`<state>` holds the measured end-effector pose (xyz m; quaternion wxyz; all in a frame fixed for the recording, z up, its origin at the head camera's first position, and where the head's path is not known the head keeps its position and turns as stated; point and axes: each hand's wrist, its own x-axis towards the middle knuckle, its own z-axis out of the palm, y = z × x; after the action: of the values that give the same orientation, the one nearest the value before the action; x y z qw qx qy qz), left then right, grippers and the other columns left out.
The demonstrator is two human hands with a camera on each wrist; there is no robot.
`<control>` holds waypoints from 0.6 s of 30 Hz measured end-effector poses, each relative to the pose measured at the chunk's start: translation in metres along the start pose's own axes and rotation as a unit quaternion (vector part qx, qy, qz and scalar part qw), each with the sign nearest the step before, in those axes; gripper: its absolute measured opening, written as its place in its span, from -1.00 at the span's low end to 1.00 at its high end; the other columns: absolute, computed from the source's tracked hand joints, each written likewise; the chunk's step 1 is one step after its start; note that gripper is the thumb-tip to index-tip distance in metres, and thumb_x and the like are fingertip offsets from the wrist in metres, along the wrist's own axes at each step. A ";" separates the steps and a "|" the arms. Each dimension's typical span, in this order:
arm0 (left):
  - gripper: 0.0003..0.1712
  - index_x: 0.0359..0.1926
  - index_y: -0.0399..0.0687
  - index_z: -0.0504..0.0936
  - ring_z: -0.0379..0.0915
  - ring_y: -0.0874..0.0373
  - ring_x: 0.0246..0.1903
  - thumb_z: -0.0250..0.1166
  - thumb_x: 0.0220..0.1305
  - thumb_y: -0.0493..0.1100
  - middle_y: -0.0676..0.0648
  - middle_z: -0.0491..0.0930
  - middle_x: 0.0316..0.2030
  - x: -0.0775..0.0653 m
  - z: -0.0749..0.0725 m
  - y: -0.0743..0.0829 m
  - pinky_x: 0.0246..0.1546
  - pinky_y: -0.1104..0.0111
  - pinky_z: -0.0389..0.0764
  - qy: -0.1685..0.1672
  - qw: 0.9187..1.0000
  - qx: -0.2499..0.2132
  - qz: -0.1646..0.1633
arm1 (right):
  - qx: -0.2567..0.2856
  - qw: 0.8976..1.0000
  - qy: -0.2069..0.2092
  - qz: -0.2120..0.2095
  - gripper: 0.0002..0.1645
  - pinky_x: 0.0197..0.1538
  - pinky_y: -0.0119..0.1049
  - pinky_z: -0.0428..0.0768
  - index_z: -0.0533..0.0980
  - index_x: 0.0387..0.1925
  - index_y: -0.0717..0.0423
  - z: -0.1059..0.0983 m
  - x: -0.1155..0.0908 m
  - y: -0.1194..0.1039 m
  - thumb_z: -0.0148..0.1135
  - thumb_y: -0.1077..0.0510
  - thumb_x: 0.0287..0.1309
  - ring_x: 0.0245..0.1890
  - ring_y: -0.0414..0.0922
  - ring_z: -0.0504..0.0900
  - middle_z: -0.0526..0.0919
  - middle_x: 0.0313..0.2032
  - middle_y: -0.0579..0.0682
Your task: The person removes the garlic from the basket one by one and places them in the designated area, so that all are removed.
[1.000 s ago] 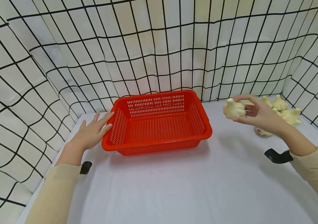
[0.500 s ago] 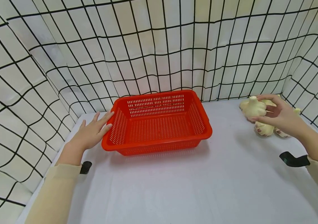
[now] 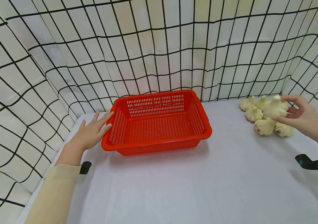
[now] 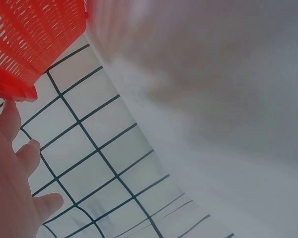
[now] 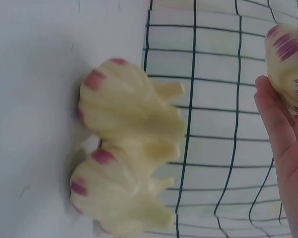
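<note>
My right hand [image 3: 308,119] pinches a garlic bulb [image 3: 275,107] between thumb and fingers at the right of the head view. The bulb is raised above several other garlic bulbs [image 3: 264,126] grouped on the table. In the right wrist view, the held bulb [image 5: 288,69] shows purple streaks, apart from the bulbs below [image 5: 124,101]. My left hand [image 3: 91,132] lies with spread, straight fingers against the left rim of a red plastic basket [image 3: 154,145]. The left wrist view catches part of that hand [image 4: 12,163] under the basket's rim.
Black netting [image 3: 175,65] over white cloth rises behind and on both sides of the white table [image 3: 161,189]. Between the basket and the garlic bulbs lies a strip of bare tabletop. A black device [image 3: 310,163] sits at the right wrist, another [image 3: 85,168] at the left.
My right hand has moved to the right with the garlic bulb in its grip, from near the basket to over the other bulbs. The left hand and basket have stayed in place.
</note>
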<state>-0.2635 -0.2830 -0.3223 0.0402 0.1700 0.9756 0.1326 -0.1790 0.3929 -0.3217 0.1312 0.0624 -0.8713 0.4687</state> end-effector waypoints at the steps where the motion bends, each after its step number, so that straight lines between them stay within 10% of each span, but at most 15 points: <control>1: -0.19 0.67 0.19 -0.18 -0.49 -0.30 0.57 -0.21 0.60 0.31 -0.18 -0.13 0.62 0.000 0.000 0.000 0.35 -0.42 -0.49 0.000 1.000 0.000 0.000 | -0.007 1.000 0.005 0.002 -0.22 -0.16 -0.73 0.50 0.29 0.21 -0.40 -0.002 -0.001 0.003 0.36 0.42 0.24 -0.07 -0.65 0.45 0.22 0.34 -0.15; 12: -0.19 0.67 0.19 -0.18 -0.48 -0.30 0.57 -0.22 0.60 0.31 -0.18 -0.12 0.62 0.001 0.000 0.000 0.35 -0.43 -0.49 0.001 1.000 0.002 0.001 | -0.018 0.997 0.066 0.030 -0.20 -0.18 -0.79 0.45 0.25 0.18 -0.52 -0.025 -0.007 0.025 0.34 0.39 0.28 0.01 -0.57 0.46 0.20 0.26 -0.40; 18: -0.19 0.67 0.19 -0.18 -0.48 -0.30 0.57 -0.22 0.59 0.32 -0.19 -0.11 0.62 0.002 0.000 0.000 0.35 -0.43 -0.49 0.002 1.000 0.000 0.003 | 0.000 0.991 0.134 0.003 -0.29 -0.07 -0.79 0.45 0.29 0.30 -0.26 -0.039 -0.009 0.056 0.24 0.43 0.32 0.09 -0.45 0.42 0.22 0.29 -0.29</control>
<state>-0.2652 -0.2822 -0.3222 0.0377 0.1724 0.9753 0.1328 -0.1765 0.4565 -0.3483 0.2451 -0.0037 -0.8463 0.4729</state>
